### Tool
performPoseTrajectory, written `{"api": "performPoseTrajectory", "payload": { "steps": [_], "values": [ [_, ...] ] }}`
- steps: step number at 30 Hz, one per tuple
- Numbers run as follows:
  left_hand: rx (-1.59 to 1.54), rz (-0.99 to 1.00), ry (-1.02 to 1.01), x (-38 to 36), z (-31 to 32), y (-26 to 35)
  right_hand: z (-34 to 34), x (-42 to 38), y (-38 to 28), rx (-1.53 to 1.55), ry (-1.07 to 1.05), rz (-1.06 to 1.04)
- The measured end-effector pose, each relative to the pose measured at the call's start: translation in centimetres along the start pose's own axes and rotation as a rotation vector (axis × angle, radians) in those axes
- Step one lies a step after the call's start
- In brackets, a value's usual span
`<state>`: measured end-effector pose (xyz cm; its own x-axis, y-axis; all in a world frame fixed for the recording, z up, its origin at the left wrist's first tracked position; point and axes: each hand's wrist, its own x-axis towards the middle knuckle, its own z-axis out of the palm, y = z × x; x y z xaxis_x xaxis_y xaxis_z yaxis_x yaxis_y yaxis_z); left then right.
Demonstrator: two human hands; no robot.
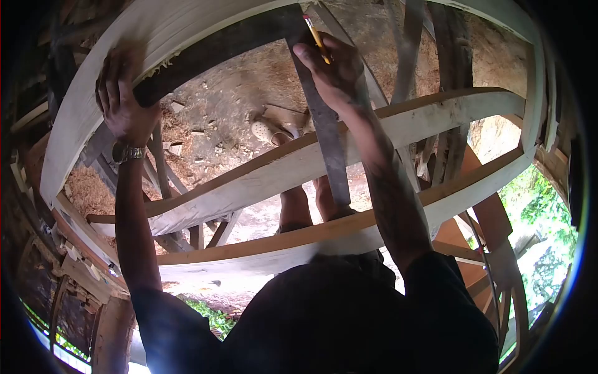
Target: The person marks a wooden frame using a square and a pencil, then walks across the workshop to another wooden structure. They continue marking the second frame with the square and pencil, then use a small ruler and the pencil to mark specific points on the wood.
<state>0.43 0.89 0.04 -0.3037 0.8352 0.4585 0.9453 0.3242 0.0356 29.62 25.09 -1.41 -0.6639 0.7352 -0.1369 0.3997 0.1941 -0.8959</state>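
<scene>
A dark framing square (230,47) lies against the white curved timber (159,28) at the top. Its other leg (321,118) slants down over the middle beam. My left hand (124,103), with a metal watch at the wrist, holds the square's left end to the timber, fingers laid over the wood and thumb on the inner side. In my right hand (339,71), closed beside the square's corner, is a yellow pencil (317,38). Its pink eraser points up; its tip is hidden by the fingers.
Two long curved beams, a middle beam (249,192) and a nearer beam (274,249), cross in front of me. Below, wood chips litter the dirt floor (230,103) around a clog (268,131). Timber posts (451,62) stand at the right, with greenery beyond.
</scene>
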Motion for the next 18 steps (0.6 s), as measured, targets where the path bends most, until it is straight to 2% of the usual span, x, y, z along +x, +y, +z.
{"api": "performPoseTrajectory", "payload": {
  "steps": [6,9,13,18],
  "values": [
    [0.038,0.029,-0.032,-0.1,0.0,-0.5,-0.1,0.1,-0.3,0.015,-0.007,0.01],
    [0.036,0.038,-0.053,-0.1,0.0,-0.7,0.6,0.1,0.4,0.094,0.039,-0.048],
    [0.027,0.045,-0.055,0.0,-0.2,-0.5,0.6,0.0,1.0,-0.074,0.06,-0.194],
    [0.026,0.037,-0.065,-0.2,-0.2,-0.4,0.4,-0.2,-0.2,0.043,0.039,-0.025]
  ]
}}
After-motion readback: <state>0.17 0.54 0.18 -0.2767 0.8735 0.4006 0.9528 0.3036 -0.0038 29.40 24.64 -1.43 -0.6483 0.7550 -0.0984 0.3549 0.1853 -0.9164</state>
